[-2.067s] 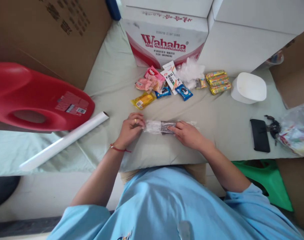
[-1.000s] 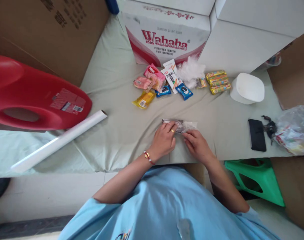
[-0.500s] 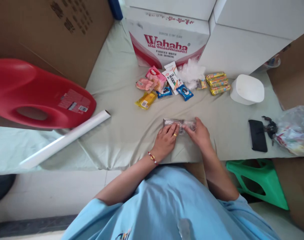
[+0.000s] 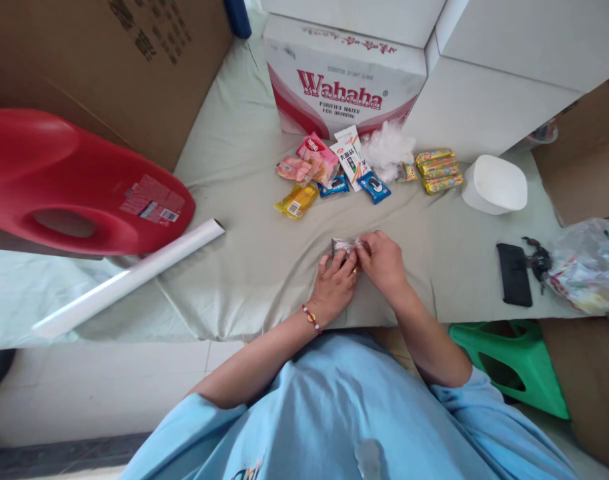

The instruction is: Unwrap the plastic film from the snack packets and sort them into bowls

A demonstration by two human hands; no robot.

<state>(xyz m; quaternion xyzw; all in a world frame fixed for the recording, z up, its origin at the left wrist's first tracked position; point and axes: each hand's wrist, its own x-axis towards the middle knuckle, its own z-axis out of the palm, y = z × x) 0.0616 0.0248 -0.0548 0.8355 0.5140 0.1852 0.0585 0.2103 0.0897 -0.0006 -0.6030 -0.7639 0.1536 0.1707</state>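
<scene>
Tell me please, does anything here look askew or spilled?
I see no spill. The white roll looks askew: it lies slanted, with one end close to the front edge of the cloth. Nothing else clearly stands out.

At the dial's centre, the clear plastic film of the small, dark, flat packet (image 4: pixel 341 244) is wrinkled and shiny. Beneath it, the pale green cloth (image 4: pixel 264 267) is matt and creased. At twelve o'clock, the white-and-red rectangular cardboard carton (image 4: pixel 341 113) looks smooth and dull; at ten, the large brown cardboard box (image 4: pixel 119 93) is matt. Toward nine are the glossy red moulded-plastic jug (image 4: pixel 104 177) and the smooth, shining white tube (image 4: pixel 134 277). At three, the crinkled transparent plastic bag (image 4: pixel 591 263) is glossy; at four, the green plastic stool (image 4: pixel 539 370) is smooth, with a soft sheen.
</scene>
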